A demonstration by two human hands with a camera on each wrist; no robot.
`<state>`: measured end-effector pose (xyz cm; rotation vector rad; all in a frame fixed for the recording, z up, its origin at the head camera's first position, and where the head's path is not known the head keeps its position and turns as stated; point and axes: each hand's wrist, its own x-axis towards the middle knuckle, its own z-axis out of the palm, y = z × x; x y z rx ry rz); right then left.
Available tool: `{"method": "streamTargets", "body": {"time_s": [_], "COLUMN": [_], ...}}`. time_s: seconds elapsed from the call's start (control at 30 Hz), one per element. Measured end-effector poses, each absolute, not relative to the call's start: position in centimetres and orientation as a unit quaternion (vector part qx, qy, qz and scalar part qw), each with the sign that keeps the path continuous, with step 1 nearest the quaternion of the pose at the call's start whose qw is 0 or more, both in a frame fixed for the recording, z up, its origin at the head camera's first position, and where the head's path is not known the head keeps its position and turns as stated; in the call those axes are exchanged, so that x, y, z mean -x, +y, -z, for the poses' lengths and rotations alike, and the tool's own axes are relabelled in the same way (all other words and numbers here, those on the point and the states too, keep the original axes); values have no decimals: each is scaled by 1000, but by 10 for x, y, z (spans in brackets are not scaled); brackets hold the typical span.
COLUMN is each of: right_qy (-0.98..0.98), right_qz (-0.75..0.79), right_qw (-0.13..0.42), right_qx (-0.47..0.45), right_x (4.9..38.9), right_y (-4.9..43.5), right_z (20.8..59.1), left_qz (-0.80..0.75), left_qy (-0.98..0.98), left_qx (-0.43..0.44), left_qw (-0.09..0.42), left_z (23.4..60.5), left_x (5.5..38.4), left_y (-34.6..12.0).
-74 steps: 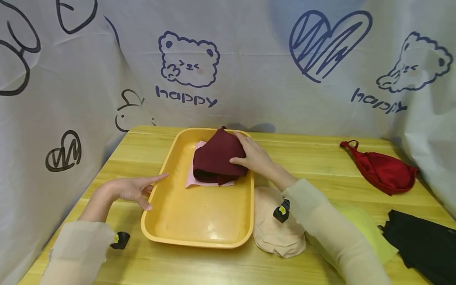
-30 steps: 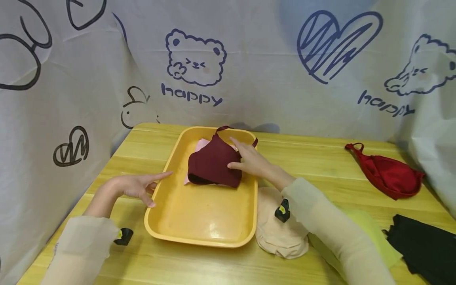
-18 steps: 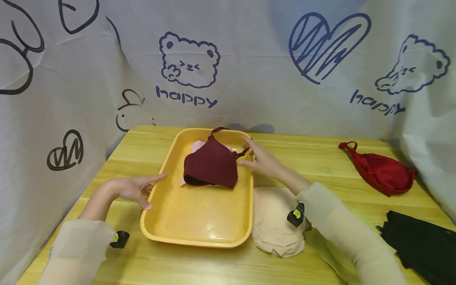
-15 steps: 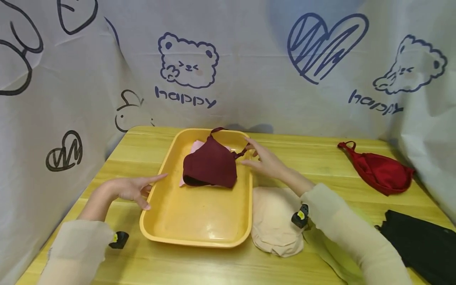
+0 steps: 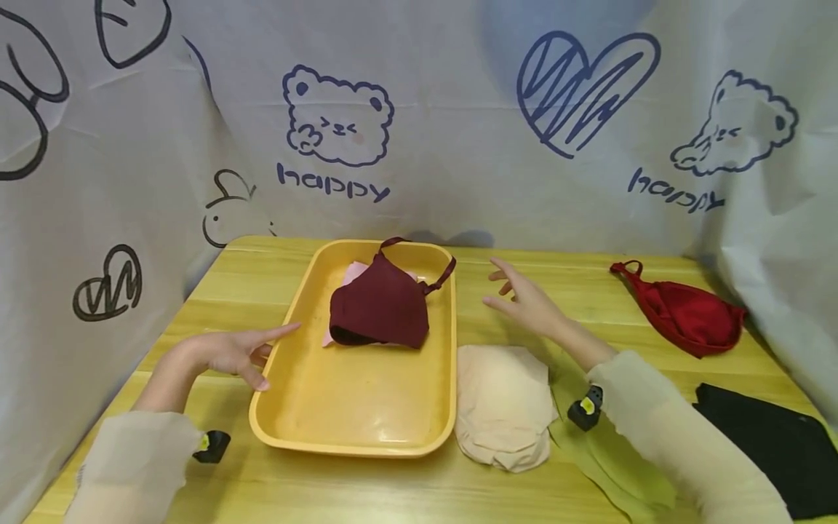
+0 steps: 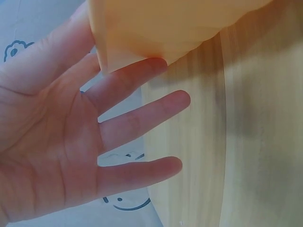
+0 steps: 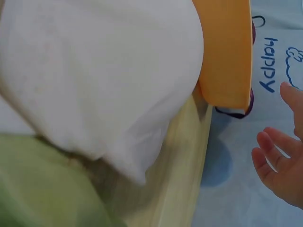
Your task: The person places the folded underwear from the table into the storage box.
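A maroon bra [image 5: 380,306] lies in the far half of a yellow tray [image 5: 353,400], on top of a pink cloth [image 5: 356,271]. One strap loops over the far rim and another reaches the right rim. My left hand [image 5: 229,353] touches the tray's left rim, its fingers spread and fairly straight; in the left wrist view the tray wall [image 6: 156,28] meets several of them. To the right of the tray, my right hand [image 5: 530,302] hovers over the table with loosely bent fingers, holding nothing. The right wrist view shows that hand [image 7: 284,156] only at its edge.
Beside the tray's right side sits a folded beige garment [image 5: 503,404], with a yellow-green cloth [image 5: 609,458] partly under my right forearm. Farther right are a red bra [image 5: 697,316] and a black garment [image 5: 772,444]. A white curtain with drawings [image 5: 452,145] encloses the table.
My right hand has come off the maroon bra and its strap and moved right, out past the tray. The bra shifted slightly left in the tray. My left hand stayed at the rim.
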<state>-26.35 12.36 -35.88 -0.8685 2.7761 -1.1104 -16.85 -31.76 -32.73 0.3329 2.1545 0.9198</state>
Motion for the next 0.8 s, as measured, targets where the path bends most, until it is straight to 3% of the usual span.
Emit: {"method": "streamTargets", "body": {"time_s": [0.8], "right_qy": [919], "right_qz": [337], "right_qw": [7], "right_qx": [203], "right_x": [258], "right_y": [214], "right_z": [357], "left_qz": [-360], "left_qy": [845], "left_qx": [-122], "left_qw": [376], "left_z": [326], "left_x": [168], "left_y": [-316]}}
